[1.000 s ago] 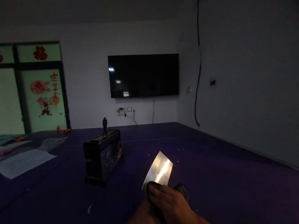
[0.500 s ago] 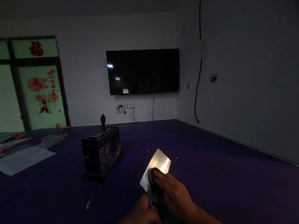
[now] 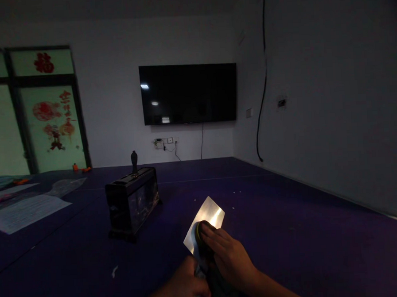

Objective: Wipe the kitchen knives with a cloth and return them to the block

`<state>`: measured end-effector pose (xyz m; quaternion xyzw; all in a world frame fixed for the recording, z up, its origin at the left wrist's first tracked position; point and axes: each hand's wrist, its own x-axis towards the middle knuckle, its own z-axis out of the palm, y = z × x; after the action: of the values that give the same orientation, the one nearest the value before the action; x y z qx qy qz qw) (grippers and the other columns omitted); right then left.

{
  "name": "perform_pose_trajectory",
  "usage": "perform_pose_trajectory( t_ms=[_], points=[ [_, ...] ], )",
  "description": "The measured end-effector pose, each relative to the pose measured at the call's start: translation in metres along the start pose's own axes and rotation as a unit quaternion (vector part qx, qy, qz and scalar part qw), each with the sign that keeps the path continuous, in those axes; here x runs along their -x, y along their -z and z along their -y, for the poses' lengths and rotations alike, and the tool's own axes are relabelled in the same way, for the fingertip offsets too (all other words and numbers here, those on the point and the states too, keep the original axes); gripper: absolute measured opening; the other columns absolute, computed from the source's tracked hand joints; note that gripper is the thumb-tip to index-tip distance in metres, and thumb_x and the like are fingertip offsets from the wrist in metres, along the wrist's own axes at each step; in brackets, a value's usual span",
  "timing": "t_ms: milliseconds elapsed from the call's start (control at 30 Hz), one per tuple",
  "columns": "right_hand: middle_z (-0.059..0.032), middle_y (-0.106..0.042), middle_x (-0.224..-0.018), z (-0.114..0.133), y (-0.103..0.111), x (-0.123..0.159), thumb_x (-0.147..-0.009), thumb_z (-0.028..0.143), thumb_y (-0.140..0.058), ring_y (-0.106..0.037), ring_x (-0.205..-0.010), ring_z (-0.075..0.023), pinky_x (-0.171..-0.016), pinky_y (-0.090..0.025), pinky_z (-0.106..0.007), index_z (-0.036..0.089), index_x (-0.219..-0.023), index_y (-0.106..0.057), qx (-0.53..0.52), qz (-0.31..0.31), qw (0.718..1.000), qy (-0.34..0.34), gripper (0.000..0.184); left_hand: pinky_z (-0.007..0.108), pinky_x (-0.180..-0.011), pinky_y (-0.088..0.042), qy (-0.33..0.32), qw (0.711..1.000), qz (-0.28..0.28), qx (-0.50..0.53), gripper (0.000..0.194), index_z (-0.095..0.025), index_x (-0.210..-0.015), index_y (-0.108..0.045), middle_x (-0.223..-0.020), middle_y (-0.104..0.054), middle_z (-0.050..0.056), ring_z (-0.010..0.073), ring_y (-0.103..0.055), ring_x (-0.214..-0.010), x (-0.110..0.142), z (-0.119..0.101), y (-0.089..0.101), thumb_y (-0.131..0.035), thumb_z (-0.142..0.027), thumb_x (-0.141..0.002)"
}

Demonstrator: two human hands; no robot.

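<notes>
Low in the head view, my left hand (image 3: 188, 283) is closed around the handle of a broad, flat-bladed cleaver (image 3: 208, 207). Its shiny rectangular blade points up and away from me, slightly to the right, and catches the light. My right hand (image 3: 233, 258) presses a dark cloth (image 3: 202, 245) with a yellow edge against the blade. The cloth hangs down between my hands and hides the lower part of the blade. To the left stands a black knife block (image 3: 120, 211), with a dark handle (image 3: 134, 161) sticking up out of its top.
The purple-covered table (image 3: 276, 233) extends to the walls. Printed paper (image 3: 30, 211) and clear plastic wrap (image 3: 65, 187) lie at the left. A small white scrap (image 3: 115, 271) is near the front. A television (image 3: 189, 93) hangs on the wall; a black cable (image 3: 263, 105) dangles at the right.
The whole view has shifted slightly, so things sit a little further left. My hands keep the same hold on the cleaver and cloth.
</notes>
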<state>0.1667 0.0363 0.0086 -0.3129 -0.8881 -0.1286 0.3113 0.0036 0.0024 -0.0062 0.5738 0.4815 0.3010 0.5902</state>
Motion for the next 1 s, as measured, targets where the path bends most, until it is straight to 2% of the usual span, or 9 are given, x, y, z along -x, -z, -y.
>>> perform_pose_trajectory(
  t_ms=[100,167,333,467,600,700,833,900,1000],
  points=[
    [-0.0062,-0.044,-0.13,0.001,0.0,0.001,-0.065,0.002,-0.036,-0.048,-0.107,-0.0201,-0.084,-0.047,-0.032,0.013,-0.118,-0.05,0.005,0.005,0.999,0.05,0.056,0.019,-0.039,-0.026,0.031,0.998,-0.046,-0.012,0.037,-0.017,-0.08,-0.045,-0.051,-0.046,-0.01,0.0046,-0.037,-0.035,0.003,-0.006,-0.002,-0.052,-0.002,-0.046],
    [-0.0069,-0.045,-0.129,0.003,0.0,0.001,-0.069,0.004,-0.037,-0.048,-0.108,-0.0208,-0.084,-0.047,-0.033,0.013,-0.118,-0.049,0.006,0.011,0.996,0.091,0.052,0.02,-0.04,-0.026,0.026,0.999,-0.029,-0.01,0.038,-0.016,-0.08,-0.047,-0.053,-0.047,-0.009,0.0048,-0.038,-0.037,0.003,-0.008,-0.003,-0.052,-0.002,-0.046],
    [-0.007,-0.046,-0.128,0.009,0.005,0.0,-0.078,0.011,-0.037,-0.051,-0.1,-0.0209,-0.076,-0.05,-0.032,0.013,-0.123,-0.044,0.005,0.02,0.988,0.15,0.045,0.02,-0.049,-0.03,-0.052,0.998,-0.009,0.036,0.048,-0.014,-0.084,-0.049,-0.064,-0.05,-0.006,0.0082,-0.045,-0.057,-0.003,-0.006,-0.005,-0.052,0.004,-0.04],
    [-0.0071,-0.046,-0.128,0.011,0.007,0.0,-0.081,0.014,-0.037,-0.055,-0.092,-0.0193,-0.072,-0.051,-0.031,0.015,-0.124,-0.043,0.001,0.015,0.986,0.163,0.043,0.021,-0.051,-0.032,-0.049,0.998,-0.002,0.043,0.049,-0.016,-0.085,-0.046,-0.061,-0.05,-0.006,0.0104,-0.047,-0.057,-0.002,-0.007,-0.007,-0.05,0.004,-0.041],
    [-0.0059,-0.048,-0.127,0.011,0.006,0.001,-0.08,0.013,-0.039,-0.053,-0.095,-0.0198,-0.075,-0.05,-0.031,0.016,-0.124,-0.044,-0.002,0.011,0.99,0.144,0.044,0.021,-0.049,-0.031,-0.065,0.997,-0.007,0.04,0.045,-0.016,-0.08,-0.047,-0.058,-0.049,-0.006,0.0098,-0.046,-0.054,0.003,-0.012,-0.009,-0.049,0.005,-0.041],
    [-0.005,-0.047,-0.128,0.012,0.004,0.001,-0.079,0.01,-0.038,-0.052,-0.095,-0.0198,-0.076,-0.049,-0.031,0.016,-0.122,-0.046,0.007,0.021,0.993,0.113,0.044,0.021,-0.044,-0.029,-0.039,0.999,-0.006,0.014,0.039,-0.017,-0.078,-0.046,-0.051,-0.046,-0.007,0.0076,-0.04,-0.042,0.001,-0.008,-0.005,-0.05,0.002,-0.044],
    [-0.0056,-0.045,-0.129,0.014,0.003,-0.001,-0.077,0.005,-0.035,-0.052,-0.094,-0.0198,-0.078,-0.049,-0.032,0.015,-0.12,-0.048,0.022,0.016,0.997,0.067,0.046,0.02,-0.045,-0.03,-0.021,1.0,-0.016,-0.003,0.049,-0.017,-0.088,-0.046,-0.061,-0.051,-0.006,0.008,-0.044,-0.048,-0.004,-0.003,0.001,-0.055,0.002,-0.043],
    [-0.0054,-0.044,-0.13,0.014,0.003,-0.002,-0.075,0.004,-0.036,-0.052,-0.094,-0.0201,-0.077,-0.049,-0.032,0.016,-0.121,-0.048,0.027,0.013,0.998,0.048,0.049,0.019,-0.044,-0.029,-0.013,1.0,-0.022,-0.008,0.046,-0.016,-0.084,-0.048,-0.063,-0.051,-0.005,0.0077,-0.044,-0.051,-0.003,-0.004,0.002,-0.055,0.002,-0.043],
    [-0.0037,-0.042,-0.131,0.012,0.001,-0.003,-0.069,0.001,-0.035,-0.052,-0.092,-0.0199,-0.074,-0.051,-0.032,0.017,-0.123,-0.046,0.037,0.006,0.999,0.015,0.057,0.019,-0.04,-0.027,0.02,0.999,-0.019,-0.025,0.035,-0.015,-0.077,-0.049,-0.052,-0.049,-0.007,0.0066,-0.041,-0.042,0.0,-0.006,0.001,-0.054,-0.001,-0.045]
  ],
)
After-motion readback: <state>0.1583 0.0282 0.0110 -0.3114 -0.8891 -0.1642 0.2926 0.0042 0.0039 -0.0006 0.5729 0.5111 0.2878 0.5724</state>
